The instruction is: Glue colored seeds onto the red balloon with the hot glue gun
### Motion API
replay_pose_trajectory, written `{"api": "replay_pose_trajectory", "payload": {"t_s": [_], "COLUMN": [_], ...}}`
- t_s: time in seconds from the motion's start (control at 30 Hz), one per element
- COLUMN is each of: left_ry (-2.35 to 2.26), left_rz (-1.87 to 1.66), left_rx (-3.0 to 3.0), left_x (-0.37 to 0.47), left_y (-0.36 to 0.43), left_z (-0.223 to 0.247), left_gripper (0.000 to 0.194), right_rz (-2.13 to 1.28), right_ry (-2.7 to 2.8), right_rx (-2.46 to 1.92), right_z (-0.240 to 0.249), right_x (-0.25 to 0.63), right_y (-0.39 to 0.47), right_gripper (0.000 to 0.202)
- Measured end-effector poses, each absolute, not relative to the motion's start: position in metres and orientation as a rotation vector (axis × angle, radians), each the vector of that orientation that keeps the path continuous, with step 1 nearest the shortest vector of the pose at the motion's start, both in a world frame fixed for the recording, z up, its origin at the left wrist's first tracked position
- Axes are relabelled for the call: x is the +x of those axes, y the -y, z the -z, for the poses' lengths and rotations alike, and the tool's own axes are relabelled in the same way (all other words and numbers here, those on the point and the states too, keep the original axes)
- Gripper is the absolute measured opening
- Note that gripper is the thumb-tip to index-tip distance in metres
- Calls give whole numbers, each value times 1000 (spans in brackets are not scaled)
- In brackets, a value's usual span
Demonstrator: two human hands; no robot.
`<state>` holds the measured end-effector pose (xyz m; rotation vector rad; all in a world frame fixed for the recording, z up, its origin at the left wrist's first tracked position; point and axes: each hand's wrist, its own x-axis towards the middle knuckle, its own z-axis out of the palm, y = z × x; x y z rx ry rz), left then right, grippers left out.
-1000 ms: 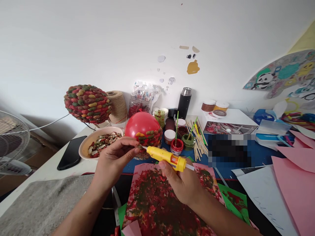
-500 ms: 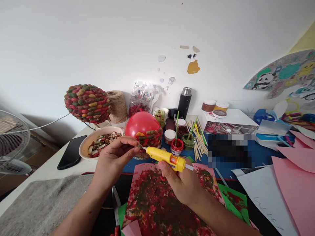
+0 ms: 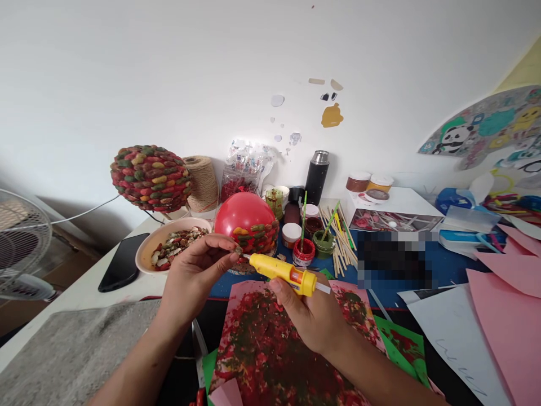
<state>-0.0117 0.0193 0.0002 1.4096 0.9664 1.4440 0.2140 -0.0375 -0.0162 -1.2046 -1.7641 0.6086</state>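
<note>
Left hand (image 3: 192,273) pinches what looks like a pistachio shell (image 3: 238,250); right hand (image 3: 315,318) wraps around a yellow glue gun (image 3: 274,267), nozzle (image 3: 246,256) at the shell, before the red balloon (image 3: 245,213) toward the back edge of the worktop (image 3: 127,289). Gluing seems in hand; a light, steady touch is called for next.

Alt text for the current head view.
The right hand aims a yellow glue gun at a small piece pinched in the left hand, before a red balloon partly covered with painted pieces. A bowl of loose pieces sits left of it, open paint jars right.
</note>
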Motion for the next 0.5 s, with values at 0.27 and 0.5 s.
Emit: {"api": "replay_pose_trajectory", "payload": {"t_s": [0.27, 0.5], "left_ry": [-982, -1073], "left_rz": [-1454, -1780], "left_rx": [1415, 1267], "left_x": [-11, -34], "left_y": [-20, -31], "left_z": [1, -11], "left_gripper": [21, 23], "right_rz": [-662, -662], "right_ry": [1756, 1777], "right_rx": [-1195, -1152], "right_z": [17, 20], "right_x": [212, 213], "right_y": [38, 38], "right_gripper": [62, 59]}}
